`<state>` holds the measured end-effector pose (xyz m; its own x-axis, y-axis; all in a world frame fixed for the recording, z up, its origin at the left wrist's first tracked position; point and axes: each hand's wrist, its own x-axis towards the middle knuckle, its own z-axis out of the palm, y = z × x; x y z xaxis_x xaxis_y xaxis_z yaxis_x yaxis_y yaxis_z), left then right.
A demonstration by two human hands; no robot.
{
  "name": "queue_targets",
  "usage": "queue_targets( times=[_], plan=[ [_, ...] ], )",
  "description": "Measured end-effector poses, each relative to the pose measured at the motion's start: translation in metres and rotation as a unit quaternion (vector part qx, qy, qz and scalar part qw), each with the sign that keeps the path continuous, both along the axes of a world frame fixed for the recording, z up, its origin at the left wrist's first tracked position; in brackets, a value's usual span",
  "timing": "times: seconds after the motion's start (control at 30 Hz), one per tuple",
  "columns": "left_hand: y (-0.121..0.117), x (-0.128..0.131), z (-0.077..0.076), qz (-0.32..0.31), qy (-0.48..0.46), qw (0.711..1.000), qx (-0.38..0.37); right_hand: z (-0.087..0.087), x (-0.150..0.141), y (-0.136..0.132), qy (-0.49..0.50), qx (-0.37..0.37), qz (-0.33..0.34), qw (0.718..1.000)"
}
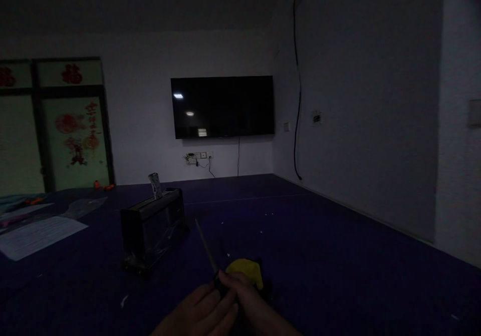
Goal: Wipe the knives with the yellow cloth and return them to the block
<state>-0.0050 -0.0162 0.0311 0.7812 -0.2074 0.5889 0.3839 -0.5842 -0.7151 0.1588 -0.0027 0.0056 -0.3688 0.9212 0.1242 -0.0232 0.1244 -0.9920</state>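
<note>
My left hand (205, 312) and my right hand (250, 298) are close together at the bottom middle, both closed around the dark handle of a screwdriver (205, 243). Its thin shaft points up and to the left, with the tip in the air over the purple-blue surface. Just behind my right hand lies a rounded yellow object with dark edges (244, 266); my fingers hide part of it, and its kind is unclear. To the left stands a black box-shaped device with a clear front panel (154, 226). A crumpled, patterned piece (154, 185) sticks up from its top.
White sheets of paper (41, 236) and clear plastic (84, 207) lie at the left. Small orange items (108, 187) sit at the far left edge. Small white scraps (125, 301) dot the surface. A television (223, 106) hangs on the far wall; a cable (299, 95) runs down the right wall.
</note>
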Motion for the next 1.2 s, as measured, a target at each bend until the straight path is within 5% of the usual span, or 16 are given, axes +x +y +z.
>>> queue_targets(
  times=[0.17,0.27,0.37,0.53,0.63,0.8,1.0,1.2],
  plan=[
    [0.006,-0.004,-0.025,-0.006,-0.097,0.989,-0.113,0.003,-0.014,0.007,0.076,-0.031,-0.046,0.996],
    [0.005,-0.002,-0.037,-0.012,-0.214,0.942,-0.258,0.011,-0.015,0.010,0.094,0.016,-0.039,0.995],
    [-0.001,0.003,-0.043,-0.027,-0.349,0.840,-0.415,0.016,-0.012,0.012,0.075,0.088,-0.052,0.992],
    [-0.007,0.013,-0.041,-0.064,-0.445,0.577,-0.682,0.014,-0.015,0.011,0.060,0.120,-0.134,0.982],
    [-0.003,0.017,-0.041,-0.098,-0.440,0.494,-0.743,0.012,-0.022,0.008,0.059,0.115,-0.154,0.980],
    [-0.001,0.020,-0.041,-0.156,-0.434,0.420,-0.782,0.010,-0.027,0.006,0.045,0.106,-0.171,0.979],
    [-0.003,0.020,-0.038,-0.216,-0.432,0.382,-0.788,0.012,-0.024,0.007,-0.022,0.155,-0.147,0.977],
    [0.013,0.014,-0.043,-0.214,-0.491,0.295,-0.791,0.020,-0.010,0.007,-0.187,0.300,-0.197,0.914]
  ],
)
